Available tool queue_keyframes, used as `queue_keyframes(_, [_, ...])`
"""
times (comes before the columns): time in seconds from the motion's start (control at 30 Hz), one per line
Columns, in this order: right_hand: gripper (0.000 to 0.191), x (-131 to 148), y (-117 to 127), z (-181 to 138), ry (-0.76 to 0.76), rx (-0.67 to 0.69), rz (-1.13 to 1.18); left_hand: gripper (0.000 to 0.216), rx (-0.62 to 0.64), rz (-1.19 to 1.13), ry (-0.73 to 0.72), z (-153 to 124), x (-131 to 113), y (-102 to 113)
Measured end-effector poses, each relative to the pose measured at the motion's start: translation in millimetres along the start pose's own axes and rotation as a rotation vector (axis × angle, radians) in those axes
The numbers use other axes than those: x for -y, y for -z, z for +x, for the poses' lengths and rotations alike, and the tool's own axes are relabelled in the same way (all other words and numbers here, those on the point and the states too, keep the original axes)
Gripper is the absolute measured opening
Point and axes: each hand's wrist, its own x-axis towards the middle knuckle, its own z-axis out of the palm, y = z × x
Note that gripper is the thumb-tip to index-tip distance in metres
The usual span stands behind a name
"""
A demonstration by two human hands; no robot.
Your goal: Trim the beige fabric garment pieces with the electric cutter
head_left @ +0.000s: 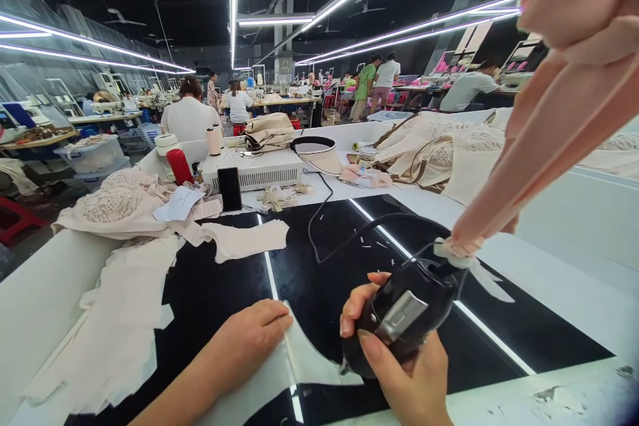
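Note:
My left hand (254, 333) lies flat, fingers together, on a pale fabric piece (309, 356) with a curved edge. It presses the piece onto a glossy black panel (200, 306). My right hand (399, 366) is closed around a black corded electric hand tool (404, 316) with a silver plate. The tool's lower tip meets the right end of that fabric piece; its working end is mostly hidden. A knotted peach fabric strip (539, 146) is tied to its top and runs up out of view. Another pale cut piece (249, 239) rests farther back on the panel.
Pale fabric pieces are stacked (114, 319) at the left, with lace bra cups (120, 200) behind. A phone (229, 189) leans against a white box (259, 173). A black cord (319, 239) loops over the panel. More garments (449, 153) lie back right. Co-workers sit and stand beyond.

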Motion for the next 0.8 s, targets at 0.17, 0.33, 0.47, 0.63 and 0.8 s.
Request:
queue_keyframes(0.17, [0.036, 2.7, -6.4, 4.3, -0.048, -0.062, 0.044, 0.032, -0.045, 0.014, -0.022, -2.1, 0.6, -4.0])
queue_keyframes(0.33, [0.034, -4.3, -20.0, 25.7, 0.003, -0.134, 0.072, 0.035, -0.056, 0.016, -0.017, -2.9, -0.1, -6.1])
queue_keyframes(0.47, [0.034, -19.5, -34.0, 41.7, 0.012, -0.15, 0.111, 0.035, -0.053, -0.029, 0.003, -2.4, -1.6, -6.3])
queue_keyframes(0.63, [0.035, -35.5, -49.1, 50.4, 0.021, -0.163, 0.146, 0.035, 0.026, -0.101, 0.08, -1.0, -4.4, -5.1])
queue_keyframes(0.8, [0.037, -42.8, -56.0, 50.2, 0.016, -0.151, 0.15, 0.035, 0.077, -0.136, 0.111, 1.6, -7.1, 1.6])
